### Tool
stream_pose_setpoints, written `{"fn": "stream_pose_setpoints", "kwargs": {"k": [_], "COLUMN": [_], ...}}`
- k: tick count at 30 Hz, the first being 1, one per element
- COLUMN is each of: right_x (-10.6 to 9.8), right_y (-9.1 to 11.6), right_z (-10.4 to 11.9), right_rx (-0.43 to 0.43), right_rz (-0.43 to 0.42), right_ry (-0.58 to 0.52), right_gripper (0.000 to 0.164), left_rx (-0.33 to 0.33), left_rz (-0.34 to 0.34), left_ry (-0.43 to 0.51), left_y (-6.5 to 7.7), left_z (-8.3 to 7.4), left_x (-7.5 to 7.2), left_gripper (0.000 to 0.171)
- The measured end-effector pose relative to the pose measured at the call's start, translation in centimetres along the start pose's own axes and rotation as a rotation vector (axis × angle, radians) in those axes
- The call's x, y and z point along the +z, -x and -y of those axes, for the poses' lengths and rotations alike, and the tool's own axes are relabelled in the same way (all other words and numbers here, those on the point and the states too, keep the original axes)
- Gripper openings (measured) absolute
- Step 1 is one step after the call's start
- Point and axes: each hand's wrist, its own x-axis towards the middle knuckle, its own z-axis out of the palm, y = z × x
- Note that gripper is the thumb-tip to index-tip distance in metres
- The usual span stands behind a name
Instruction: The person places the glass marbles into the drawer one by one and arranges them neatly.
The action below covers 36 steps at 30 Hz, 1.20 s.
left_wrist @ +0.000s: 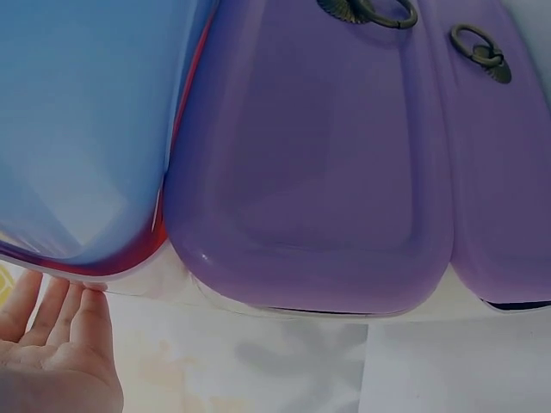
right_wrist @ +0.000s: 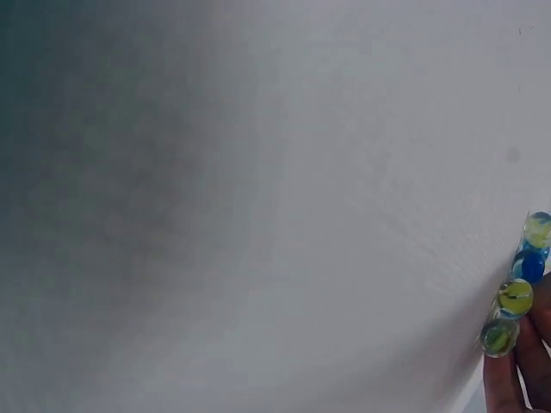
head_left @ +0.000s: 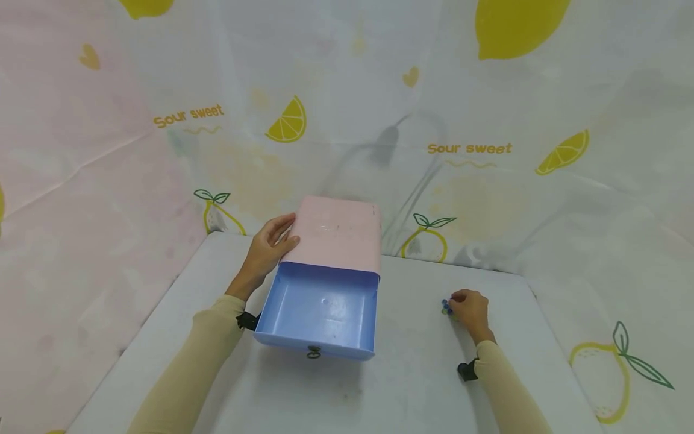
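A small drawer cabinet with a pink top (head_left: 336, 232) stands on the white table. Its blue drawer (head_left: 325, 301) is pulled out toward me, with a dark metal ring handle (head_left: 314, 352) on its front. Two purple drawer fronts (left_wrist: 318, 163) sit pushed in below it in the left wrist view. My left hand (head_left: 265, 250) rests against the cabinet's left side, with fairly straight fingers (left_wrist: 90, 323) touching its wall. To the right of the cabinet, my right hand (head_left: 472, 312) pinches at a small cluster of blue and yellow-green glass marbles (right_wrist: 516, 298) on the table; its fingers partly hide them.
The white table (head_left: 412, 386) reaches out on both sides of the cabinet. A lemon-printed sheet (head_left: 347, 72) hangs behind and beside it, close to the table's back edge. Dark straps sit at both wrists.
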Motion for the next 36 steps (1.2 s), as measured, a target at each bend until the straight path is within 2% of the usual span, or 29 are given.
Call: {"fn": "stream_pose_setpoints", "kwargs": {"k": [5,11,20,24,27,32,36], "right_x": [0.0,-0.4,-0.9,-1.0,-1.0,-1.0,-1.1], "right_y": [-0.5,-0.9,-0.8,-0.8,-0.6,-0.4,-0.3], "right_z": [-0.1,0.5,3.0,4.5,5.6,7.7,9.2], "right_rx": [-0.005,-0.039,-0.069,-0.073,-0.089,-0.164,-0.217], "right_rz": [-0.051,-0.121,-0.154,-0.148,-0.14,-0.13,-0.105], "right_ry": [-0.028,-0.059,-0.14,-0.19,-0.231,-0.329,-0.373], "right_gripper": [0.018,0.017,0.019,0.019,0.018,0.018,0.017], "left_rx": [0.014,0.017,0.013,0.002,0.0,-0.002,-0.005], "left_rz": [0.002,0.004,0.0,0.003,0.012,0.019,0.017], "left_ry": [0.025,0.01,-0.008,0.005,0.024,0.008,0.008], "left_y": [0.0,0.0,0.0,0.1,0.3,0.8,0.9], "left_z": [-0.1,0.1,0.3,-0.1,-0.9,-2.5,-2.7], "left_x": [0.1,0.0,-0.1,0.0,0.3,0.6,0.6], "left_gripper": [0.06,0.06,0.06,0.061,0.061,0.059,0.059]}}
